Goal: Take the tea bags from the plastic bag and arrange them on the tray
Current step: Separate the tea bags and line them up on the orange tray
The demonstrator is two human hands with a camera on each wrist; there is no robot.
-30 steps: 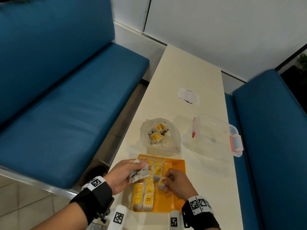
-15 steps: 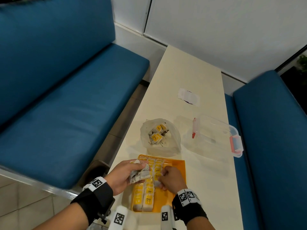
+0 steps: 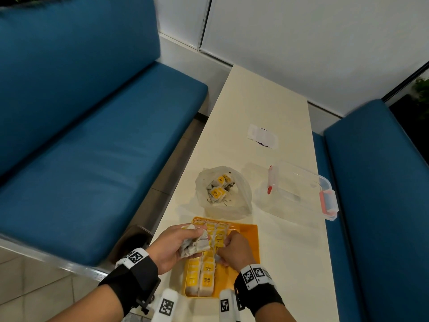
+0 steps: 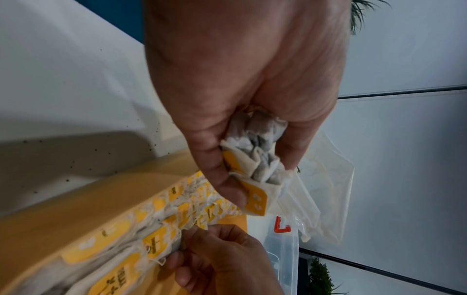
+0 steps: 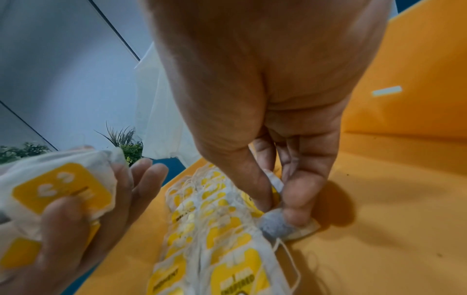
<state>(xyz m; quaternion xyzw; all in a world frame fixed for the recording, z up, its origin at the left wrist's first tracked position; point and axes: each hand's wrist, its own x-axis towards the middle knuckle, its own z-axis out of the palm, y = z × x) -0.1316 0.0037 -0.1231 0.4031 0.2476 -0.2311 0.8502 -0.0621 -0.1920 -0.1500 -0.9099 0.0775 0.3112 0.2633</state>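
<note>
Tray (image 3: 246, 242) half filled, two rows; right hand (image 3: 234, 251) pinches tea bag (image 5: 278, 225), left hand (image 3: 173, 246) grips bunch (image 3: 197, 244); plastic bag (image 3: 241, 201) holds more.

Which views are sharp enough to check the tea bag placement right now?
Head view: sharp; the tray and plastic bag are evenly lit. Right wrist: the right hand is fairly clear, near rows blurred. Left wrist: the bundle is sharp, the tray rows smeared.
</note>
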